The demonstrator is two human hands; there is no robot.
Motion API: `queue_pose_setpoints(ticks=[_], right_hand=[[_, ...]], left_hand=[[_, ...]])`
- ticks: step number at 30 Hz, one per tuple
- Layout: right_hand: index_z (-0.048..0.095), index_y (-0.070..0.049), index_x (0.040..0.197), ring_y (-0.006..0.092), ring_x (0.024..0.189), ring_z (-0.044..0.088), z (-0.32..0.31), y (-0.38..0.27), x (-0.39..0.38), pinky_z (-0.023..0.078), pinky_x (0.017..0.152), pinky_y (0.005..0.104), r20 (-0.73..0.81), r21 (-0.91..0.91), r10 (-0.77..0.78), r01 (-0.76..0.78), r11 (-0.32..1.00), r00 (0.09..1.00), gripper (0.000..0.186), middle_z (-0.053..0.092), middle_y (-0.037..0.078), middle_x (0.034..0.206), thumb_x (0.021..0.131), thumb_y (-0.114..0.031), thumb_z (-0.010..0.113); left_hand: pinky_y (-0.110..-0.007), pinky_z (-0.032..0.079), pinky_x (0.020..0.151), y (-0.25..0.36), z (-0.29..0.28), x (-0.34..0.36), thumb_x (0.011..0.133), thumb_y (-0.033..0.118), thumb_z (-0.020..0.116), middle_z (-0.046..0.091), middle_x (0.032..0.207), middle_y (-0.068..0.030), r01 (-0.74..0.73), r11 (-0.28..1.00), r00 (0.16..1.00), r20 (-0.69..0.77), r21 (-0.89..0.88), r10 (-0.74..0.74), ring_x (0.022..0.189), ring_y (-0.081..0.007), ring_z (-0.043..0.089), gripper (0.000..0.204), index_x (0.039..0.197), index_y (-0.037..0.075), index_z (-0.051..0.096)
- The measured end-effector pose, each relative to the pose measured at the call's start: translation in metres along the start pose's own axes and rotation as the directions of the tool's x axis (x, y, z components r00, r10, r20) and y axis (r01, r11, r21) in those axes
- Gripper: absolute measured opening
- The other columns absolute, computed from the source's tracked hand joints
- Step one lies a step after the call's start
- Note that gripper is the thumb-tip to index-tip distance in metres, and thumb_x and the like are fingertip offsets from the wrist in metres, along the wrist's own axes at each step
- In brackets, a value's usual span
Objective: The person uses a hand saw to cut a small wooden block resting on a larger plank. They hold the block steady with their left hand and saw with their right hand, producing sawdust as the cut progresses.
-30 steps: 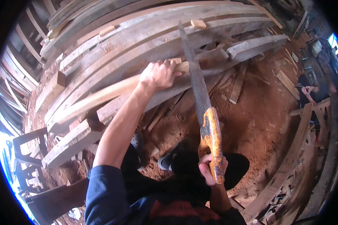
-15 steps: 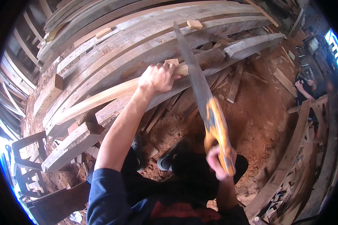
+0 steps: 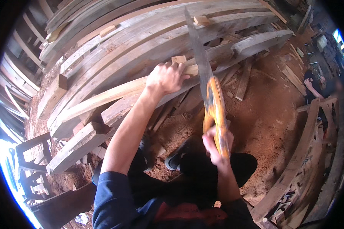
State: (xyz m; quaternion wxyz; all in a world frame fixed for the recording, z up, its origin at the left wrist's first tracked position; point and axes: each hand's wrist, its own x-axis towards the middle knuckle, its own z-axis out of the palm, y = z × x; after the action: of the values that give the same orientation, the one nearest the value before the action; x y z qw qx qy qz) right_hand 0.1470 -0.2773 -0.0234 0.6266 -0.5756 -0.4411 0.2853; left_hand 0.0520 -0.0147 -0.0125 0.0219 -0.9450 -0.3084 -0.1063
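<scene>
Saw (image 3: 202,72) slides nearer vs. before; right hand (image 3: 216,144) wraps its orange handle, left hand (image 3: 166,78) presses closed on pale plank (image 3: 114,93).

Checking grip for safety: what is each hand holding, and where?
Right hand grips the handsaw by its orange handle; left hand presses the pale plank near the cut.

L hand (image 3: 166,78) on plank (image 3: 103,97) | saw (image 3: 202,72) just R, across plank | R hand (image 3: 216,147) on handle
</scene>
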Motion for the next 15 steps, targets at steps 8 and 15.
queue_pose_setpoints(ticks=[8, 15], right_hand=[[0.057, -0.004, 0.067, 0.0135, 0.047, 0.051, -0.018, -0.021, -0.037, 0.039, 0.048, 0.0288, 0.023, -0.141, 0.054, -0.051, 0.989, 0.998, 0.019, 0.052, 0.003, 0.052, 0.079, -0.011, 0.071], [0.058, -0.004, 0.069, 0.0162, 0.048, 0.053, -0.012, -0.022, -0.032, 0.04, 0.048, 0.0292, 0.025, -0.122, 0.097, -0.094, 0.988, 0.995, 0.022, 0.053, 0.005, 0.055, 0.076, -0.014, 0.075]], left_hand=[[-0.045, 0.054, 0.072, 0.0, -0.001, 0.007, 0.093, 0.042, 0.052, 0.065, 0.093, -0.0199, -0.01, 1.0, 0.998, -0.068, -0.029, 0.008, 0.085, -0.0358, 0.067, 0.041, 0.105, 0.003, 0.056], [-0.045, 0.054, 0.072, 0.0, 0.002, 0.006, 0.093, 0.041, 0.053, 0.066, 0.094, -0.02, -0.023, 0.999, 0.996, -0.089, -0.044, 0.019, 0.086, -0.0363, 0.066, 0.042, 0.106, 0.002, 0.056]])
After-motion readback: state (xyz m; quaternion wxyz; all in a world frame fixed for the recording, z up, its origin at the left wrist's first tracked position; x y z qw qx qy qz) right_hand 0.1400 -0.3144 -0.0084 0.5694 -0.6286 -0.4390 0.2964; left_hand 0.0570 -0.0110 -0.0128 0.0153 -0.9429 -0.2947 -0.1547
